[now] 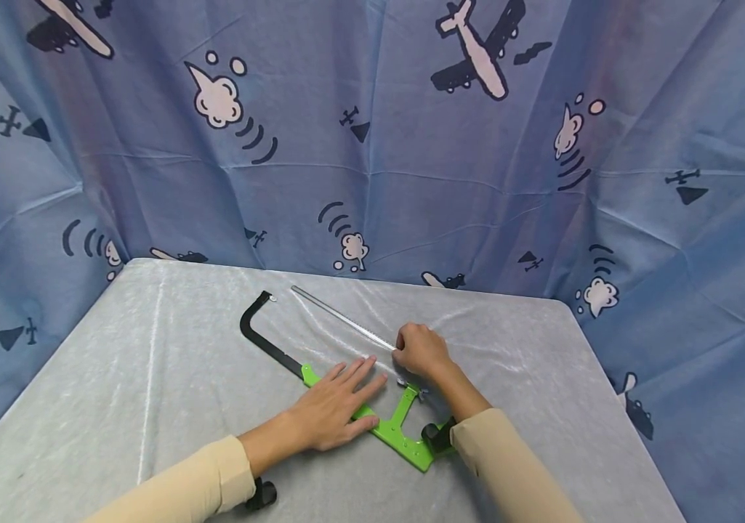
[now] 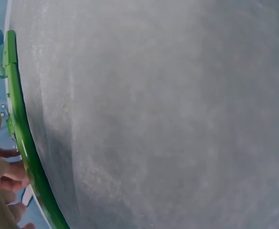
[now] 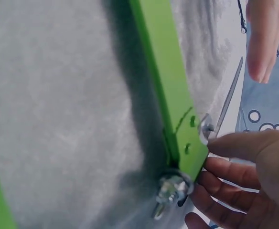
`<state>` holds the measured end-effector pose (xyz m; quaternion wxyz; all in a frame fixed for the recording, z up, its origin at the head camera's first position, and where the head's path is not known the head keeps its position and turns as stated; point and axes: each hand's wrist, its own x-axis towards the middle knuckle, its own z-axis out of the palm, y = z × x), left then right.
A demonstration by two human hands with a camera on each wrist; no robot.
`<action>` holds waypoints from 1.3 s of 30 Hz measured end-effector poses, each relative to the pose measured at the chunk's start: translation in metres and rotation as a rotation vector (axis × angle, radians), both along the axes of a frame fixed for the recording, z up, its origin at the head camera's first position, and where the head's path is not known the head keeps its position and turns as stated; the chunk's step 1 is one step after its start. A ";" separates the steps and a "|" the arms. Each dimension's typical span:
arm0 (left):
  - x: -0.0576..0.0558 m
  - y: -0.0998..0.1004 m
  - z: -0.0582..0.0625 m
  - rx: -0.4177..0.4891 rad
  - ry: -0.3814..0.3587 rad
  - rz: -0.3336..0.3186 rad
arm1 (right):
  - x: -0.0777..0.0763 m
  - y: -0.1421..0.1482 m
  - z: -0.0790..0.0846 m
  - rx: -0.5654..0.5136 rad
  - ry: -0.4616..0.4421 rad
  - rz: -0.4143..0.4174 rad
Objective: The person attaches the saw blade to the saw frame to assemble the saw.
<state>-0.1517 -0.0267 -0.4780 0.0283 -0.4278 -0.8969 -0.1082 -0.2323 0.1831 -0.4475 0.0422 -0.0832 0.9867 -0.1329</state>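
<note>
A hacksaw frame with a green handle section and a black bow lies on the table, slanting across its middle. My left hand rests over the green bar with fingers spread and fairly straight. Beyond the frame, a thin silver saw blade lies detached from the bow. Its near end is pinched by my right hand, the thumb and index finger meeting there. At the green arm's tip sits a metal wing nut, just beside the right hand's curled fingers in the right wrist view.
A pale grey velvety cloth covers the table. Behind and around it hangs a blue curtain printed with airplanes and clouds. Black straps sit at both wrists, the right one overlapping the saw's handle in the head view.
</note>
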 end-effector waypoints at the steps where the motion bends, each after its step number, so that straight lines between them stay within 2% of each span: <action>1: 0.000 0.000 0.000 0.000 0.004 0.002 | 0.000 0.000 0.000 -0.008 -0.001 -0.002; 5: 0.001 0.002 -0.001 -0.015 0.010 0.010 | -0.001 0.000 0.000 -0.020 0.003 0.002; 16: 0.006 0.008 0.002 -0.003 -0.050 0.006 | -0.001 -0.001 -0.002 -0.016 0.002 0.015; 25: 0.008 0.012 -0.003 0.027 -0.025 0.007 | -0.002 -0.002 -0.001 -0.009 -0.007 0.002; 33: 0.011 0.020 0.000 0.052 -0.117 0.008 | -0.002 -0.002 0.000 -0.019 -0.017 0.002; 39: 0.012 0.024 -0.001 0.081 -0.138 0.006 | 0.000 -0.002 0.000 -0.035 -0.024 0.008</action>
